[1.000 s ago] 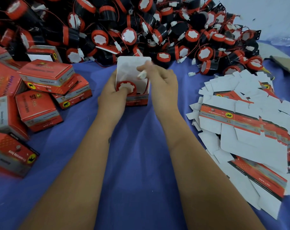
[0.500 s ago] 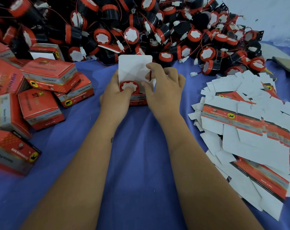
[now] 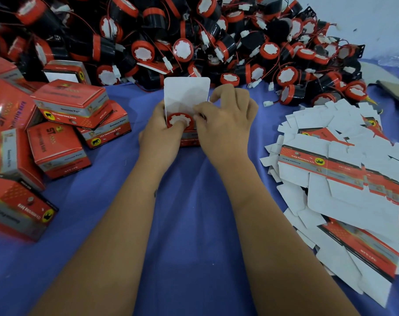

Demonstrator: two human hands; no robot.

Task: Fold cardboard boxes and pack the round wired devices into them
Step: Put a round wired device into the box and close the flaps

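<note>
A small red cardboard box (image 3: pixel 186 92) stands on the blue cloth at the centre with its white lid flap raised. A round red-and-white wired device (image 3: pixel 179 120) sits inside it. My left hand (image 3: pixel 158 135) grips the box's left side, thumb pressing on the device's white face. My right hand (image 3: pixel 228 124) holds the box's right side, thumb and curled fingers pinching the right side flap by the device.
A big heap of red-and-black round wired devices (image 3: pixel 194 42) fills the back. Several closed red boxes (image 3: pixel 70 103) lie at the left. A pile of flat unfolded box blanks (image 3: pixel 344 174) lies at the right. Blue cloth (image 3: pixel 194 224) lies between my forearms.
My right hand came down from above the box to its right side and now pinches the flap there. The left thumb stays on the device.
</note>
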